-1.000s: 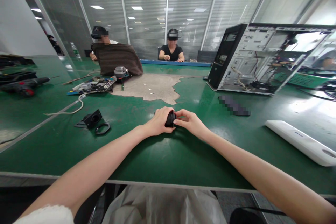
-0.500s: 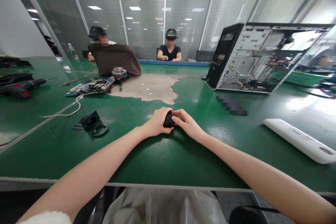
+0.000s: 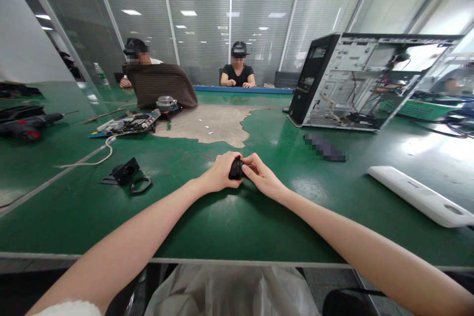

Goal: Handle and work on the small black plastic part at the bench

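Observation:
A small black part (image 3: 235, 170), whose exact kind I cannot make out, is held between both hands just above or on the green table (image 3: 237, 227). My left hand (image 3: 219, 173) is wrapped round it from the left, palm down, hiding much of it. From the right, the thumb and fingers of my right hand (image 3: 261, 173) pinch its right end. To the left of the hands lie a black bracket with a round hole (image 3: 126, 172) and a black hexagonal ring (image 3: 141, 185).
An opened computer case (image 3: 314, 81) stands at the right, with a blurred dark object (image 3: 325, 147) before it. A white elongated device (image 3: 418, 195) lies nearer. Circuit boards (image 3: 128, 123) and a drill (image 3: 31, 123) are at left. Two people (image 3: 237, 74) sit across the table.
The right fingers have shifted slightly on the black part's right end, and more of the part shows. The left hand keeps its hold. The whole view has moved a little.

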A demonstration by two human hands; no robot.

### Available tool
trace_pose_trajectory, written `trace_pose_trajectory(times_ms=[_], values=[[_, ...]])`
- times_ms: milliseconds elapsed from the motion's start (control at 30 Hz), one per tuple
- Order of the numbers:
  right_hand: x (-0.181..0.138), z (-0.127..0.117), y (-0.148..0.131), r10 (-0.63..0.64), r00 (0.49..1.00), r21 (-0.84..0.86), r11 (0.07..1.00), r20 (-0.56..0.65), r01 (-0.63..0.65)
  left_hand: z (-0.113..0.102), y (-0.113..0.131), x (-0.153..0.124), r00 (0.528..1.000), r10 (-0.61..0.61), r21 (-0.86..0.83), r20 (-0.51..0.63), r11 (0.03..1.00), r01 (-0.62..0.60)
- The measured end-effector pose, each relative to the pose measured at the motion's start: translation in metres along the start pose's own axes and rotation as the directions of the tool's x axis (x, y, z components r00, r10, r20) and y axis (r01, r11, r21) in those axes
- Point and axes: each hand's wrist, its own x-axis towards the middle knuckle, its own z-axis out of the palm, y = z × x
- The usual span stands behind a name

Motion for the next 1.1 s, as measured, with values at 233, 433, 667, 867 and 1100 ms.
trace_pose_trajectory(times_ms=[233,433,667,867,1100], values=[[0.0073,-0.0006,0.006,0.071,0.997,0.051,0.996,-0.026,-0.07,-0.0007,0.0006,0.0006,1.0,-0.004,0.004,0.009,1.0,0.004],[0.0019,-0.0063,0.0051,-0.002,0.998,-0.002,1.0,0.063,0.002,-0.0015,0.0009,-0.0001,1.0,0.001,0.013,0.011,1.0,-0.001],[0.0004,-0.0052,0.0037,-0.052,0.998,-0.087,0.995,0.021,0.054,-0.0001,-0.0011,0.0002,1.0,0.019,0.01,-0.006,1.0,-0.019],[0.0068,-0.0014,0.0069,0.016,1.0,-0.002,1.0,-0.012,-0.016,0.0015,-0.0024,0.0004,1.0,0.019,0.011,-0.013,1.0,-0.019],[0.0028,-0.0051,0.0054,-0.037,0.999,-0.038,0.999,0.036,0.038,-0.001,0.0008,0.0003,1.0,0.008,-0.002,-0.002,1.0,-0.008]])
